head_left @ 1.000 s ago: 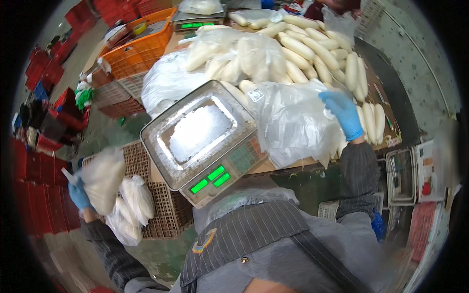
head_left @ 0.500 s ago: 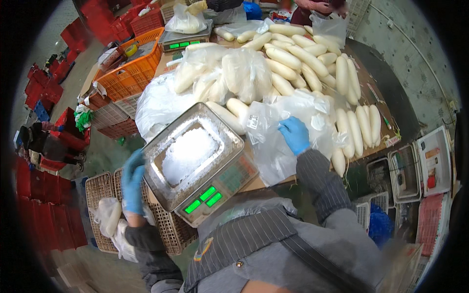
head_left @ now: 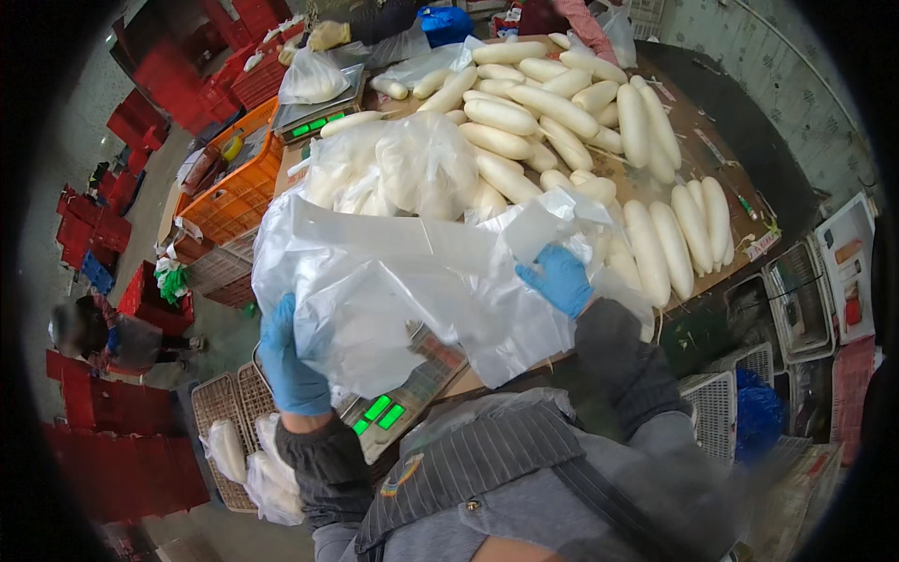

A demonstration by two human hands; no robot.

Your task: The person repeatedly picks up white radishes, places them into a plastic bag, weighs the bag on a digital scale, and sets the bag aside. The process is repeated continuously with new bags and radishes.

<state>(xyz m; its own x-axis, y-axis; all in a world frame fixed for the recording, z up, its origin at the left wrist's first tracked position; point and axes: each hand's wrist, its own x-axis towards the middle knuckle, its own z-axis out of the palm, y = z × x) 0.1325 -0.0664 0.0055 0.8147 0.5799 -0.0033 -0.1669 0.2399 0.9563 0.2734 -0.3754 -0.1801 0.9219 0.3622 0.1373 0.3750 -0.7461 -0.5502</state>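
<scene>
A clear plastic bag (head_left: 375, 281) spreads across the scale (head_left: 403, 393), hiding its tray; only the lit green display and part of the front panel show. My right hand (head_left: 560, 279), in a blue glove, is closed on the bag's right part, thumb pointing left. At the bag's left edge, beside the scale, is my left hand (head_left: 295, 361), also blue-gloved. Its fingers are stretched upward and close together, with the plastic against them. Beyond the bag lie bagged white radishes (head_left: 412, 164) and a heap of loose white radishes (head_left: 552, 108).
An orange crate (head_left: 225, 201) stands left of the table, near a second scale (head_left: 323, 112) bearing a bag. Wicker baskets (head_left: 220, 403) with bagged radishes sit low on the left. White crates (head_left: 707, 403) are at the right. Another person's sleeve (head_left: 585, 23) shows at the far edge.
My right hand has brought the plastic bag leftward over the scale, covering the tray and the white, icy-looking patch on it. My left hand has shifted slightly right, to the bag's edge.
</scene>
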